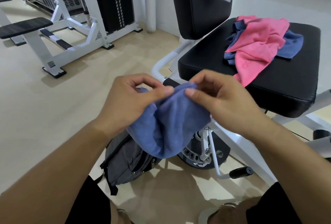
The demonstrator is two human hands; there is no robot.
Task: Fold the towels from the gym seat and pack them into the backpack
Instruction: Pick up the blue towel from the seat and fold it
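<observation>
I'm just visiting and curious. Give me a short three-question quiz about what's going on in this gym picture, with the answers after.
1. True or false: both hands hold the blue towel.
2. Which colour of towel lies on top of the pile on the gym seat? A) green B) pink C) white
3. Where is the backpack?

Key
1. True: the left hand and right hand pinch its top edge.
2. B: the pink towel lies over a dark blue towel.
3. On the floor, below the held towel, beside the seat's base.
</observation>
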